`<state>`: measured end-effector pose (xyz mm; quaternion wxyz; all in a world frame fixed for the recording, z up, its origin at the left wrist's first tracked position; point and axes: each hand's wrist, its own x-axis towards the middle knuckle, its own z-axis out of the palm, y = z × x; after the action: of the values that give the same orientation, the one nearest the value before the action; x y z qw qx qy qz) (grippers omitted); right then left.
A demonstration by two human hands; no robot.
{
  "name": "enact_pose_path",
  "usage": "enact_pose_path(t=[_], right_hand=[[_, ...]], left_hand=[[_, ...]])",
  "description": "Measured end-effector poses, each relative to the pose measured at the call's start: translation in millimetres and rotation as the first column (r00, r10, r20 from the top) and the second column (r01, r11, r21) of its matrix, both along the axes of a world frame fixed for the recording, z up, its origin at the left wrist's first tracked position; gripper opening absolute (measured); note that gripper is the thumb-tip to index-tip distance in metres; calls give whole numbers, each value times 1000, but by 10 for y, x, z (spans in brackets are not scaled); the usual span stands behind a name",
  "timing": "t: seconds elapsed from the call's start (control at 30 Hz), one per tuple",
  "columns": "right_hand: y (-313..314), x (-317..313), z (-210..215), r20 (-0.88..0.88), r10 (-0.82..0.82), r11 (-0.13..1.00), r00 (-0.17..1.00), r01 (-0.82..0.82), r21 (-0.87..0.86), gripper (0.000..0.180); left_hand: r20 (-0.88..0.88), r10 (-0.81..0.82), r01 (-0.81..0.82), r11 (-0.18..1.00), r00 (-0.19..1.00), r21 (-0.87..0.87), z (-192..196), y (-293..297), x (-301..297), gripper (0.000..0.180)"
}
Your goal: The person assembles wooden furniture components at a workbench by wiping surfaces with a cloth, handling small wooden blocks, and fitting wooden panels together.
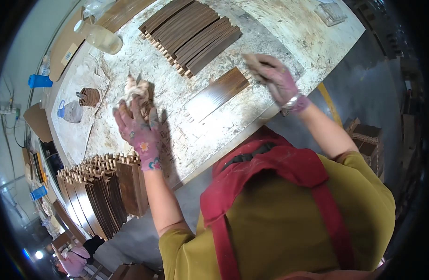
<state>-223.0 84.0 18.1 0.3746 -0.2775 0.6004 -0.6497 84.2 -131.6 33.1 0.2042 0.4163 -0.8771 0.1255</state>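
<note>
With twelve o'clock at the top of your view, take the clock from the dark brown board point(219, 93) lying flat on the pale, stained bench point(224, 129). It slants from eight to two, with a bright glare over its lower part.

Your gloved left hand point(142, 133) is between eight and nine o'clock, its fingers a little spread on a crumpled whitish cloth point(138, 87); you cannot tell whether they pinch it. Your gloved right hand point(282, 84) is near three, just past the board's upper end. Motion blurs it: its fingers look drawn together, with a tan patch at the tips, but you cannot tell whether they pinch anything. A silvery band point(293, 100) circles that wrist.

At eleven sits a row of dark slats point(191, 37) with pale pegs along their ends. At ten is a bottle point(104, 38) of cloudy liquid, and at nine, beyond the cloth, a small round brown bundle point(89, 97). Toward eight, more pegged boards point(95, 198) stand packed together.
</note>
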Motion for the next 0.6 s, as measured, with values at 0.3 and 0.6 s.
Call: enact_pose_path(t=[0.3,0.6], right_hand=[[-601,171,-463,606,62,986,793,47,-163,34],[-525,151,-479,678,165,970,716,9,-245,28]], left_hand=[[44,50,-63,914,998,401,349,217,-188,35],[16,-439,400,833,898,383,-52,715,-1263,51]])
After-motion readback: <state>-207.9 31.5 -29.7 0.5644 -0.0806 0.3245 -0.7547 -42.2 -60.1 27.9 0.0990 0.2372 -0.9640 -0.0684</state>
